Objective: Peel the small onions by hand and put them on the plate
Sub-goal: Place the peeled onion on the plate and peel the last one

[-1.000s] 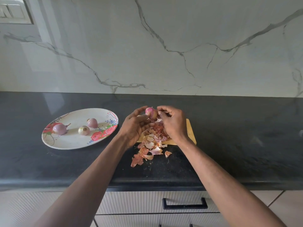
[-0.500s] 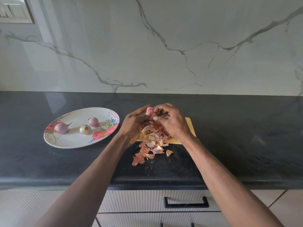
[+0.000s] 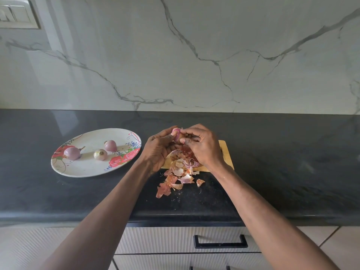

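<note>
A small pink onion [image 3: 176, 133] is held above a wooden board [image 3: 226, 155], pinched between both hands. My left hand [image 3: 158, 151] cups it from the left; my right hand [image 3: 202, 146] grips it from the right with fingertips on its skin. Most of the onion is hidden by the fingers. A pile of onion peels [image 3: 178, 175] lies under the hands, spilling off the board onto the dark counter. To the left, a white floral plate [image 3: 85, 168] carries three peeled onions: one at the left [image 3: 71, 153], one in the middle [image 3: 100, 154], one behind [image 3: 110, 145].
The black counter [image 3: 292, 162] runs the full width, backed by a marble wall [image 3: 194, 55]. A switch panel [image 3: 17, 15] sits at the upper left. Below the counter's front edge are white drawers with a black handle [image 3: 220, 242].
Both hands have closed in tighter around the onion, and my right fingers have shifted over its top. The plate and its onions have not moved.
</note>
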